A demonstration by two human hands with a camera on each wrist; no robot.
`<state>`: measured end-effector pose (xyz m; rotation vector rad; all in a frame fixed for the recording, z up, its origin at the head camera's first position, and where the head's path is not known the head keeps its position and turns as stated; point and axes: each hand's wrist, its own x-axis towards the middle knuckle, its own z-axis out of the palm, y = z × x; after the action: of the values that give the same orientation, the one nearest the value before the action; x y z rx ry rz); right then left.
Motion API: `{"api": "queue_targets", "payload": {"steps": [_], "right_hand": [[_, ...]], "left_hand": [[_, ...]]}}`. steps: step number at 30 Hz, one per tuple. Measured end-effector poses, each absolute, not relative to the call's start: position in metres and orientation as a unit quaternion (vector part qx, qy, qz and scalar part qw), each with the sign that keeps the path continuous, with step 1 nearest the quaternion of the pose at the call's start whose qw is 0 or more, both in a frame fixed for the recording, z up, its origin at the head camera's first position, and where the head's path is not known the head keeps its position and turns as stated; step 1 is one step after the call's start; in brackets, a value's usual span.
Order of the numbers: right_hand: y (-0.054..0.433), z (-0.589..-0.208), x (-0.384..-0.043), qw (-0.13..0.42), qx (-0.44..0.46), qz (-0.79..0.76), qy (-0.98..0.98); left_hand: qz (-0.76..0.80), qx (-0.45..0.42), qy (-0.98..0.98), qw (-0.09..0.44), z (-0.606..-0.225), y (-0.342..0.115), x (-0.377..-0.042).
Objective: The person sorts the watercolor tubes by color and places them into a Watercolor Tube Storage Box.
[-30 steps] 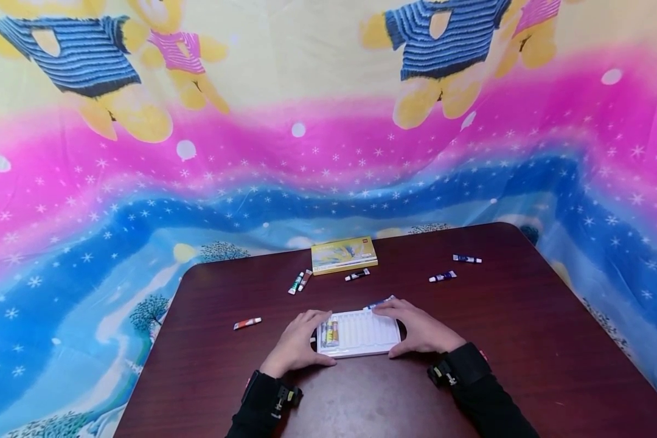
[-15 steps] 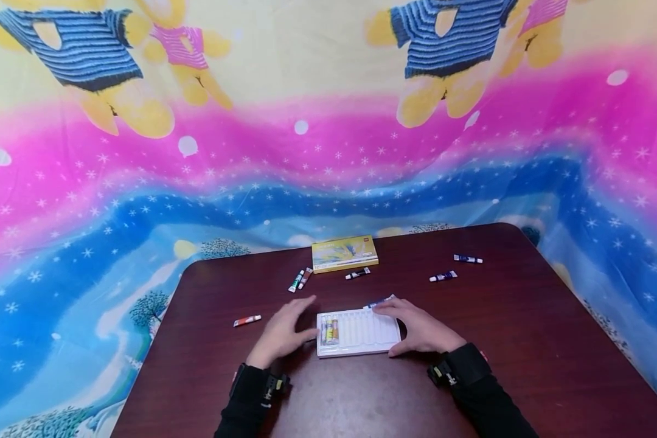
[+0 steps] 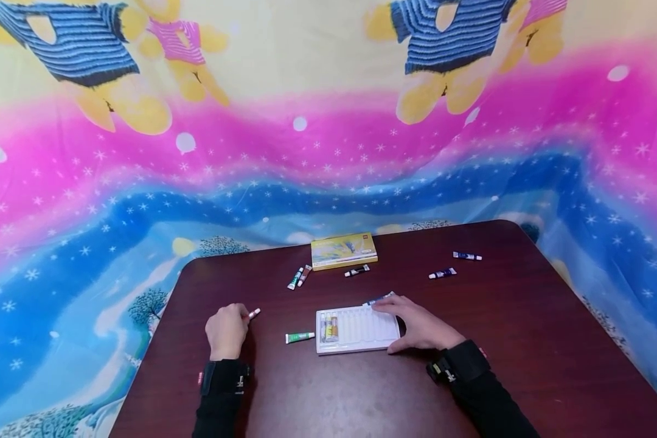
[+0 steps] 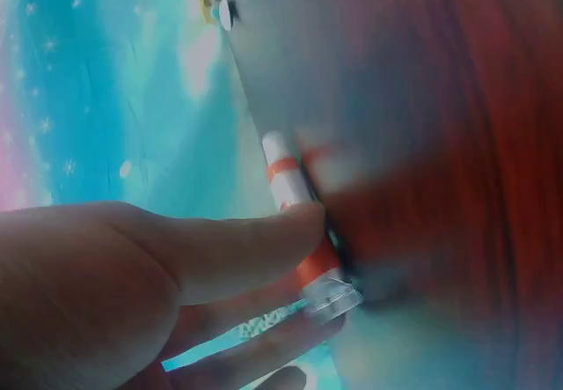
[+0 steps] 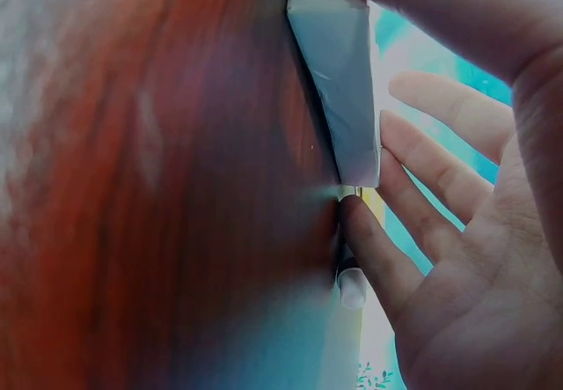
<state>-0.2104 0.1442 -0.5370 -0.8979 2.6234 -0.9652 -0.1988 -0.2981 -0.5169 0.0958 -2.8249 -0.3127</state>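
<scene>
My left hand (image 3: 227, 331) is at the left of the table and pinches a small red-orange paint tube (image 4: 286, 179) between thumb and fingers, its white cap pointing away. In the middle lies a white plastic tray (image 3: 356, 350) with ridged slots; a few yellowish paint tubes (image 3: 330, 328) fill its left end. My right hand (image 3: 424, 326) holds the tray's right end, thumb at the near edge and fingers at the far edge. A green paint tube (image 3: 299, 337) lies just left of the tray. Behind the tray, a blue tube (image 3: 380, 299) is partly hidden by the right fingers.
A yellow paint box (image 3: 344, 251) lies at the back. Near it are a second green tube (image 3: 295, 278), a brown tube (image 3: 304, 275) and a black tube (image 3: 357, 271). Two dark blue or purple tubes (image 3: 442, 274) lie at the back right of the brown table (image 3: 525, 340).
My left hand has let go of the tray's left end, moved left and taken hold of the red-orange tube. The green tube beside the tray has come into view. My right hand stays put.
</scene>
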Motion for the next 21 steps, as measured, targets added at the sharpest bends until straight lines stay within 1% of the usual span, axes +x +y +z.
{"api": "queue_targets", "payload": {"steps": [3, 6, 12, 21], "right_hand": [[0.143, -0.536, -0.211, 0.103, -0.303, -0.324, 0.89], [0.143, -0.536, -0.211, 0.103, -0.303, -0.324, 0.89], [0.144, -0.537, -0.211, 0.104, -0.305, -0.33, 0.887], [0.144, -0.539, -0.212, 0.101, -0.303, -0.327, 0.889]], "left_hand": [[-0.146, 0.029, -0.979, 0.141, -0.518, -0.293, -0.203], [-0.232, 0.013, -0.965, 0.119, -0.516, -0.288, -0.207], [-0.394, -0.043, -0.914, 0.084, -0.495, -0.273, -0.208], [-0.51, -0.055, -0.854, 0.087, -0.474, -0.26, -0.203]]}}
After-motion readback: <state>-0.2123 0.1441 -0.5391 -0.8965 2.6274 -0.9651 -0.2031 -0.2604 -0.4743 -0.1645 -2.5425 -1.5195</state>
